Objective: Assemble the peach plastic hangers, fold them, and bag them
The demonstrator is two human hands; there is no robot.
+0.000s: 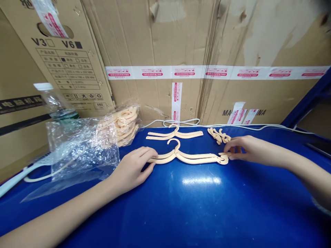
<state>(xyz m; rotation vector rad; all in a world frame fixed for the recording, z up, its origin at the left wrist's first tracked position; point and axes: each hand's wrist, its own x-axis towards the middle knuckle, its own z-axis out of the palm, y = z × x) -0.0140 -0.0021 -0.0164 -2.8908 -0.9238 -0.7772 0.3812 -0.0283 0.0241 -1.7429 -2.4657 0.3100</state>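
A cream plastic hanger (190,157) lies flat on the blue table (196,206). My left hand (134,167) rests on the hanger's left arm, fingers curved over its end. My right hand (243,148) pinches a small cream clip piece at the hanger's right end. A second cream hanger (174,134) lies just behind the first. A few loose cream clips (219,135) sit beside my right hand, behind the hanger's right tip.
A clear plastic bag (80,151) lies at the left, with a stack of cream hangers (126,125) in wrap behind it. A water bottle (55,103) stands at far left. Cardboard boxes (207,58) wall the back. A white cable (258,126) runs along them.
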